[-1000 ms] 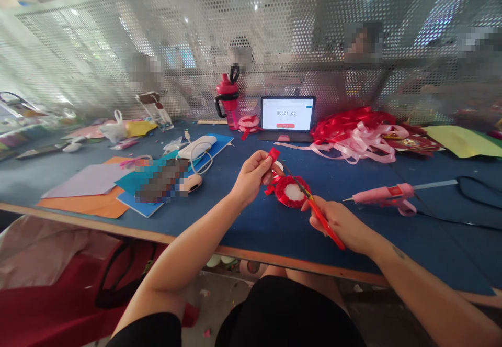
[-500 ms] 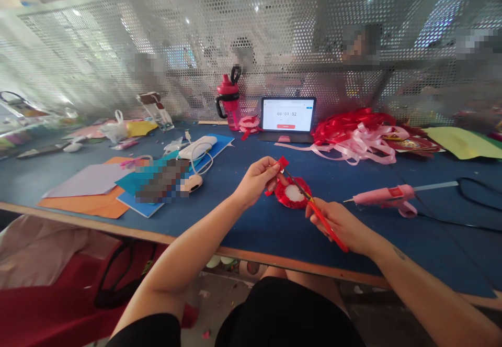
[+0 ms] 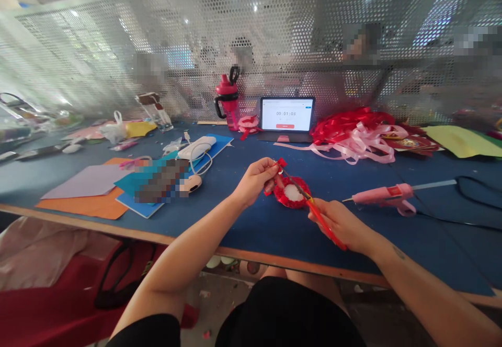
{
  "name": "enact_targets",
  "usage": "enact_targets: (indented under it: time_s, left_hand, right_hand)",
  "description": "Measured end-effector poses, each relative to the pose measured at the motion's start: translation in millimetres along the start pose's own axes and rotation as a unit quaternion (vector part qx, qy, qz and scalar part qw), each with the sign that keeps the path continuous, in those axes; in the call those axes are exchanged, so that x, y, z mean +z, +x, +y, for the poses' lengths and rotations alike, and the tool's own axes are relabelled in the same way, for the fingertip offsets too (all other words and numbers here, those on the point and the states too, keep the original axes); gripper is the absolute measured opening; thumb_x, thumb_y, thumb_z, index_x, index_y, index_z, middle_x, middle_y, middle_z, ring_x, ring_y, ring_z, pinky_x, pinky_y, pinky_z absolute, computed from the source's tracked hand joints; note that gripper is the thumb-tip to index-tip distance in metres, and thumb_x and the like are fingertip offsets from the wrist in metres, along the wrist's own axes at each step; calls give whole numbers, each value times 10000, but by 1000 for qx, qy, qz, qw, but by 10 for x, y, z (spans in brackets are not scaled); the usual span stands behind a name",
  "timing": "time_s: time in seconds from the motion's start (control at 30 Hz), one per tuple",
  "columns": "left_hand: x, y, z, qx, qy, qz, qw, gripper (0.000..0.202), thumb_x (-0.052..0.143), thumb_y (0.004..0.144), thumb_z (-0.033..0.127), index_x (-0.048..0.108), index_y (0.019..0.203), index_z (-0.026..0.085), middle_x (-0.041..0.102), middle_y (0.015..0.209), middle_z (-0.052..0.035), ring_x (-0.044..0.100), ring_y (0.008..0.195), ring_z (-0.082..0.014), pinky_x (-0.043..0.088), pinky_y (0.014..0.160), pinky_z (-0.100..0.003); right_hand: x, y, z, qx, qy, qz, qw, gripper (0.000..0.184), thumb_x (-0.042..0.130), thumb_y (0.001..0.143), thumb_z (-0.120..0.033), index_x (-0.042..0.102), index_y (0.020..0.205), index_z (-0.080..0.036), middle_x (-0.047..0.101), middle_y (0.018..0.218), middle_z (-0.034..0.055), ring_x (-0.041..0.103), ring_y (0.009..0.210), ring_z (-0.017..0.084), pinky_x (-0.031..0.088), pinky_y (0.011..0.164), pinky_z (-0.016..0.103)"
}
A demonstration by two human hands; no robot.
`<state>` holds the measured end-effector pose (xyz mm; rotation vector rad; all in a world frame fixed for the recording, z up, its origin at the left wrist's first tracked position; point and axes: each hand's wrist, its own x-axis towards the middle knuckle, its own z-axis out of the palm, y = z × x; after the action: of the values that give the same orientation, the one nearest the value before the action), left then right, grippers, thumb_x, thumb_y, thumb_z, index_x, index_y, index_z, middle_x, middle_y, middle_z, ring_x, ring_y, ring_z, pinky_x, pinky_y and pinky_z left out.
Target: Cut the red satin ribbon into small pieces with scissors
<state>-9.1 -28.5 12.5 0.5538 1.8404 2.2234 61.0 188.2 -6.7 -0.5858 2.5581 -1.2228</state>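
Observation:
My left hand [image 3: 261, 176] pinches a short piece of red ribbon [image 3: 281, 163] between thumb and fingertips. Wrapped around the red handles of a pair of scissors [image 3: 326, 226], my right hand [image 3: 338, 222] points the blades up and left, their tips at the ribbon. Beneath both hands, on the blue table, lies a round red ribbon rosette [image 3: 281, 196] with a white centre. The blades pass over part of it, and a red ribbon end shows by my left fingers.
A pink glue gun [image 3: 386, 195] with a cord lies at the right. Red ribbon [image 3: 353, 123] and pink ribbon [image 3: 366, 145] are heaped behind it. A tablet [image 3: 287, 114] and a pink bottle [image 3: 226, 103] stand at the back; coloured paper [image 3: 84, 180] and a power bank [image 3: 197, 148] lie left.
The scissors' blades look a little more closed at the ribbon, and the ribbon tip has shifted slightly. Both hands stay in nearly the same place. The timer went from 1:02 to 1:03.

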Motion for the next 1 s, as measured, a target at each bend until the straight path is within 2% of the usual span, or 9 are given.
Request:
enact_targets:
  time_s: [0.27,0.37,0.5,0.6,0.8,0.9,1.0]
  left_hand:
    - [2,-13,-4,6,0,-5,1000,255,618,796,358,470,754,155,656,566,-28,362,347,-22,267,393,-157]
    - [-6,-7,-16,14,10,1,1000,244,608,809,365,480,778,160,643,563,-13,339,346,-21,250,388,-158]
    - [-17,15,-29,26,12,31,999,236,596,820,377,499,787,164,498,489,55,296,369,-23,194,383,-153]
    - [-12,23,-22,30,-1,55,998,170,542,857,305,547,809,142,388,511,70,288,413,-19,205,414,-149]
    - [1,23,-29,36,-22,44,998,182,461,840,119,593,964,125,509,672,16,352,485,-26,298,481,-166]
    - [-9,26,-44,46,-8,35,998,131,465,856,148,533,968,144,616,758,-15,396,486,-33,326,487,-174]
    - [-15,25,-43,40,4,39,998,83,513,862,219,457,894,166,681,815,-40,450,480,-39,362,490,-178]
  right_hand:
    - [-2,14,-20,-2,-51,17,999,230,416,918,-344,503,770,-191,512,602,-5,483,529,123,308,479,225]
    - [13,24,-17,-5,-26,32,999,239,416,909,-364,495,756,-198,480,533,-27,461,468,116,312,457,226]
    - [26,37,58,5,38,39,998,264,412,917,-431,480,793,-209,406,421,-76,397,358,97,293,414,219]
    - [30,42,114,5,62,41,997,325,403,925,-504,473,809,-208,403,420,-82,384,348,87,289,402,212]
    - [25,16,106,18,76,51,996,416,375,920,-582,515,903,-191,450,513,-60,447,430,95,343,433,210]
    - [16,0,90,19,68,41,997,400,382,924,-572,518,924,-196,470,562,-52,476,477,101,365,462,212]
    - [6,-9,85,8,42,26,999,352,393,937,-529,531,935,-205,473,586,-47,485,512,108,368,484,213]
